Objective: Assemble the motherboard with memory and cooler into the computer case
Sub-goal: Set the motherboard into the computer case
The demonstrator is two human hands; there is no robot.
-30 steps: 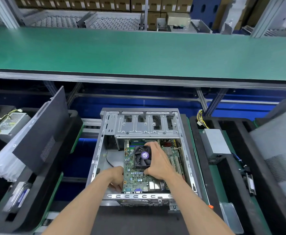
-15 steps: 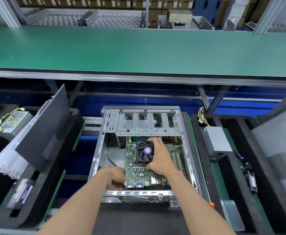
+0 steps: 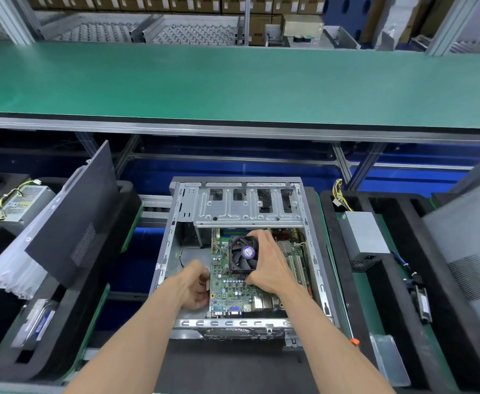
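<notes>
1. Two bare forearms are seen entering from the near edge and reaching into an open computer case (image 3: 318, 245), which lies on its side between two black foam trays.
2. The left hand (image 3: 194, 285) is held at the left edge of the motherboard (image 3: 233, 291), its fingers curled in against that edge; whether the board is actually pinched cannot be told.
3. The right hand (image 3: 270, 264) is laid over the right side of the cooler (image 3: 243, 254), fingers curved round the far corner and thumb set at the near corner, so the cooler is gripped.
4. The motherboard is located inside the case, its port row lying just behind the slotted near rail; the cooler is mounted upon it, fan uppermost, a purple label at the hub.
5. Green memory sticks (image 3: 231, 231) are partly visible at the board's far end, under the metal drive cage (image 3: 247, 207).
6. A dark side panel (image 3: 71, 220) is propped tilted in the left tray; a grey power supply (image 3: 365, 234) is seated in the right tray.
7. A green conveyor surface (image 3: 233, 83) is noted beyond, with cartons (image 3: 159, 1) stacked behind it.
</notes>
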